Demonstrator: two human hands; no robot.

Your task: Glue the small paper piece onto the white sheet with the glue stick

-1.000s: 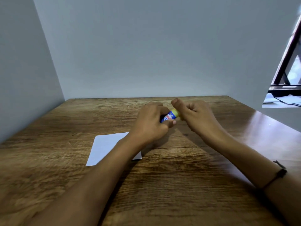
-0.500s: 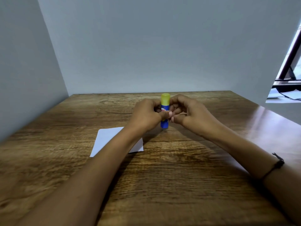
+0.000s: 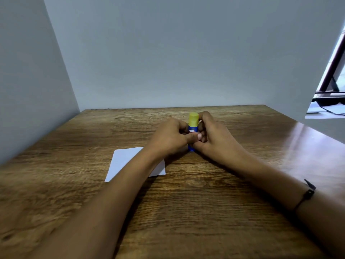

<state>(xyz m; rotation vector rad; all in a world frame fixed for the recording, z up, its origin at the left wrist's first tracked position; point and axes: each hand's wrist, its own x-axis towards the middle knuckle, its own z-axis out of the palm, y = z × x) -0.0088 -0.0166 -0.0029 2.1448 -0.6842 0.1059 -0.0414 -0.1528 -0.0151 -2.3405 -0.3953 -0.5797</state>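
Note:
A blue glue stick [image 3: 193, 126] with a yellow cap stands upright on the wooden table [image 3: 186, 202], its base touching the wood. My left hand [image 3: 170, 137] grips its blue body from the left, thumb across the label. My right hand [image 3: 211, 135] wraps it from the right, fingers reaching up beside the cap. A white sheet [image 3: 127, 161] lies flat to the left, partly hidden under my left forearm. I see no small paper piece; it may be hidden by my hands or arm.
Grey walls close the table on the left and at the back. A white panel bounds the right side, with a dark frame [image 3: 334, 71] and papers beyond it. A black band [image 3: 308, 193] circles my right wrist.
A second ago the glue stick lay tilted between my hands above the table. It has been turned upright and now stands on the wood, both hands still on it.

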